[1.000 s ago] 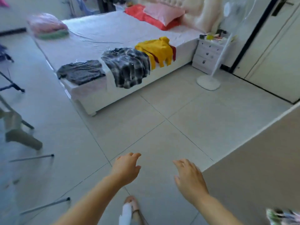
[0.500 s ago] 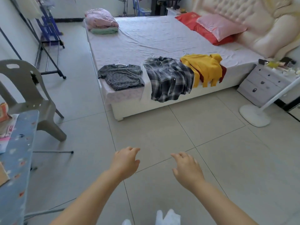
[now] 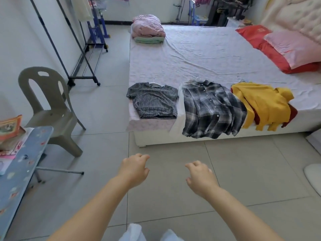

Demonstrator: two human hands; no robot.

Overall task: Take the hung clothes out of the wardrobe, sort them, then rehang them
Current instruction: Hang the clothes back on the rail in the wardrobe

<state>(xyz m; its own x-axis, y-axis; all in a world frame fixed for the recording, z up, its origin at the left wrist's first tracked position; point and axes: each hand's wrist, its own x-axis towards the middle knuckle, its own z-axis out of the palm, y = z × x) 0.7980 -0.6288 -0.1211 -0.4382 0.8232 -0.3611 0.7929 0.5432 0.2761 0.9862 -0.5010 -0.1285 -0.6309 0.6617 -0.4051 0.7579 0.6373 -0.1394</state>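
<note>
**Item: three sorted garments, on hangers, laid out on the bed [image 3: 208,54].**

- Grey patterned tee [image 3: 152,100]: laid flat at the near left corner of the bed, hanger hook [image 3: 153,80] pointed away from the person, hem toward the near edge.
- Plaid shirt [image 3: 210,108]: placed just beside the tee, on its right. The collar is up on the mattress and the lower half is draped over the bed's side.
- Yellow garment [image 3: 260,103]: placed furthest right, with a dark red piece [image 3: 293,113] partly covered beneath it. The sleeves are hung over the edge.

Layout: the row is run left to right along the near edge. Each garment's long axis is set across that edge, from collar (far) to hem (near).

**Hands.**
- Left hand [image 3: 134,168]: held out over the floor tiles, fingers loosely curled, nothing gripped. The tee is found almost straight ahead of it.
- Right hand [image 3: 199,176]: likewise empty and loosely curled, lined up with the plaid shirt.

Both hands are kept well apart from the bed. The yellow garment is judged reachable only by the right hand, after a step rightward. The hooks are sited at the far ends, so a reach over each garment is called for.

**Surroundings.** A plastic chair [image 3: 50,108] and an ironing board [image 3: 20,164] are noted at left. A rolling garment rack [image 3: 83,63] is stood by the wall. Folded bedding [image 3: 147,28] is stacked at the bed's far left corner.
</note>
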